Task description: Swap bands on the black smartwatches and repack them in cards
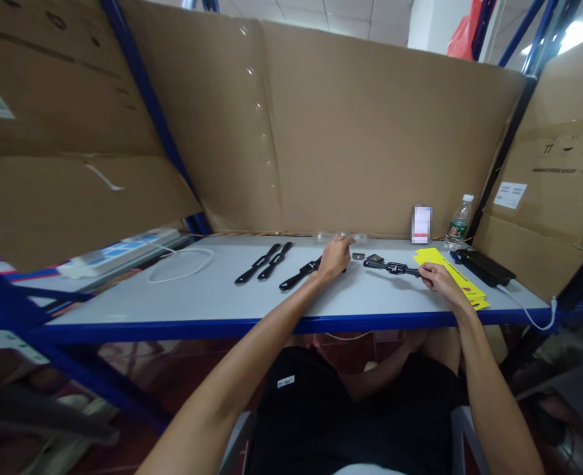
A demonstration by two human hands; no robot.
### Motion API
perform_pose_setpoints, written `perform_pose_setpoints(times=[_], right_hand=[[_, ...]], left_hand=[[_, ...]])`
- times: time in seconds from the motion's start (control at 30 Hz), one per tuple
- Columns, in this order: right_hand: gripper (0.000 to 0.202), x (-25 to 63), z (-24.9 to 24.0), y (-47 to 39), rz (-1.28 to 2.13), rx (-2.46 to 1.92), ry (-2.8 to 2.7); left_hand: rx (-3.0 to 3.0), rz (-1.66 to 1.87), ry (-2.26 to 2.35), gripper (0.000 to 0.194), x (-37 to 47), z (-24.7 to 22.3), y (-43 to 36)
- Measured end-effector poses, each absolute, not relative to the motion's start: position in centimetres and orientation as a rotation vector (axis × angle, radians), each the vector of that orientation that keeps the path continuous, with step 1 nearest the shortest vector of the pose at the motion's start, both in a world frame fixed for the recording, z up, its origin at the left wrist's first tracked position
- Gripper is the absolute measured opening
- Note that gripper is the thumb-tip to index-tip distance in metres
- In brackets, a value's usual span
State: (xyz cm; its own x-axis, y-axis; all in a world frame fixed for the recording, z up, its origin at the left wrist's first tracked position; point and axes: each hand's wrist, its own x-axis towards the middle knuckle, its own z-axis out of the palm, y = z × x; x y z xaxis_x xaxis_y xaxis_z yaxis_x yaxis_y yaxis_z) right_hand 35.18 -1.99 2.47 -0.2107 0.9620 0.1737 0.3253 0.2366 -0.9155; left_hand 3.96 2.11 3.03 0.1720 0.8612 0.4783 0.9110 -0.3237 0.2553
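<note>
My right hand [438, 280] is closed around one handle of a black spokeshave [395, 267], held nearly level just over the tabletop. Toward the back of the table, my left hand [336, 256] has its fingers curled at a clear plastic case [325, 236]; what they grip, if anything, cannot be made out. Between the hands lie a small dark metal blade [358, 256] and a second flat metal piece [374, 258]. Another black spokeshave [299, 276] is partly hidden by my left hand. Farther left rest two more spokeshaves, one outer [256, 264] and one inner [275, 260].
Yellow printed cards [452, 277] lie by my right hand, with a black device [487, 266] and its white cable beyond. A phone [421, 224] and water bottle [460, 222] stand at the back. A power strip [118, 254] sits left. Cardboard walls [370, 132] enclose the table.
</note>
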Motion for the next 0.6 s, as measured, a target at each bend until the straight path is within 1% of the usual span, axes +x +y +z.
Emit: perform_pose_setpoints(times=[0.07, 0.13, 0.2, 0.27, 0.4, 0.5, 0.6], right_hand=[[0.034, 34.9, 2.1, -1.9, 1.014, -1.217, -1.73], [0.033, 34.1, 1.6, -1.8, 1.018, -1.209, -1.765], [0.03, 33.2, 1.3, -1.8, 0.955, -1.185, -1.835], [0.027, 32.4, 1.1, -1.8, 0.823, -1.193, -1.936], [0.025, 31.6, 0.8, -1.9, 0.535, -1.35, -2.066], [0.025, 31.5, 0.6, -2.1, 0.41, -1.424, -2.117], [0.025, 31.0, 0.5, -2.6, 0.257, -1.512, -2.158]], left_hand=[[-2.379, -0.852, -1.673, 0.041, 4.7, 3.0, 0.4], [-2.514, -0.699, -1.5, 0.039, 5.4, 2.5, -1.7], [-2.547, -0.59, -1.455, 0.038, 5.8, 1.9, -3.5], [-2.516, -0.553, -1.509, 0.035, 5.6, 1.4, -4.6], [-2.402, -0.561, -1.537, 0.032, 4.4, 0.8, -4.4], [-2.484, -0.481, -1.492, 0.032, 3.8, 0.9, -3.8], [-2.58, -0.453, -1.544, 0.029, 3.8, 0.9, -3.8]])
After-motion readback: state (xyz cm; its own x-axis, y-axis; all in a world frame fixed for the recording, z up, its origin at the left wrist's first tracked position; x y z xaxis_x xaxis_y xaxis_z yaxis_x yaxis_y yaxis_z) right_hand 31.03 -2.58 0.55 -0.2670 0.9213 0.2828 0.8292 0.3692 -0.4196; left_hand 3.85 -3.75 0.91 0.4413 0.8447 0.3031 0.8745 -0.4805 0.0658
